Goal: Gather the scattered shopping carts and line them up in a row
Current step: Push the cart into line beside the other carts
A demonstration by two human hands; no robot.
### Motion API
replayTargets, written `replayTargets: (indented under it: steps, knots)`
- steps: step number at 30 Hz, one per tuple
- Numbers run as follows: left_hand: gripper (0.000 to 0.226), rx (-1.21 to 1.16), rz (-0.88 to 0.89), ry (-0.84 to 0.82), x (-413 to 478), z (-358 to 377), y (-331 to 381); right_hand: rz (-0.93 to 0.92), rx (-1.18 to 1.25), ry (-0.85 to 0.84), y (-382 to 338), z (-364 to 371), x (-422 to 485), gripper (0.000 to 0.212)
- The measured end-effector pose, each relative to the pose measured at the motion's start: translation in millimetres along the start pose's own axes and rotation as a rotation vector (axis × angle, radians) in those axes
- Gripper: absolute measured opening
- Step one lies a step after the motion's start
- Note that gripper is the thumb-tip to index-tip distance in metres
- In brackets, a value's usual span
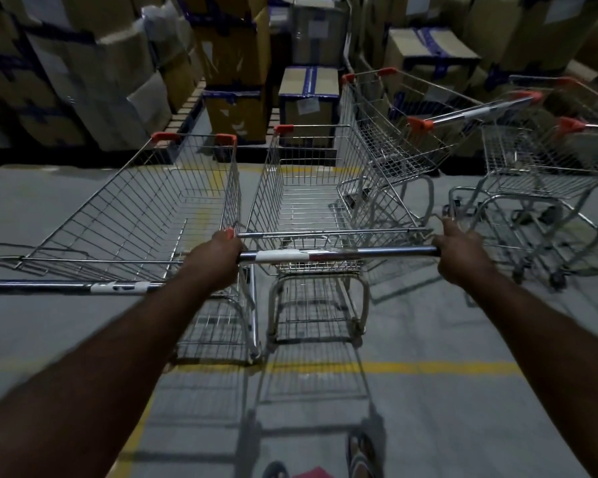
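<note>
A wire shopping cart with orange corner caps stands straight ahead of me. My left hand and my right hand both grip its handle bar, one at each end. A second cart stands close beside it on the left, parallel, its handle toward me. To the right, a third cart sits at an angle, nose against the cart I hold. Further right stand more carts, turned differently.
Stacked cardboard boxes on pallets wall off the far side, just past the carts' noses. Yellow lines mark the grey floor. My sandalled feet show at the bottom edge. Open floor lies behind and to the left.
</note>
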State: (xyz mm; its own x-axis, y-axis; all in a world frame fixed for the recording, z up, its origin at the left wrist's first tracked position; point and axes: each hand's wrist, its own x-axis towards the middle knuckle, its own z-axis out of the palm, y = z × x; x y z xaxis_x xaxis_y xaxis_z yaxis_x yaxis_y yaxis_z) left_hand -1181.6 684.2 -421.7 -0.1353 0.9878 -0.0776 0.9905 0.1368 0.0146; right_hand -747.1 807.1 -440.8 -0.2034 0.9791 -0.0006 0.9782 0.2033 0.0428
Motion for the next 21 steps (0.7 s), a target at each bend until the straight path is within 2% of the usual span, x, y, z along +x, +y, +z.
replayTargets:
  steps: [14, 21]
  knots:
    - [0.043, 0.266, 0.041, 0.042, -33, -3, 6, 0.04, 0.017, -0.03, 7, 9, -25, 0.034]
    - [0.039, 0.157, 0.091, 0.124, -49, 7, -4, 0.077, 0.036, -0.041, 5, 8, -46, 0.037]
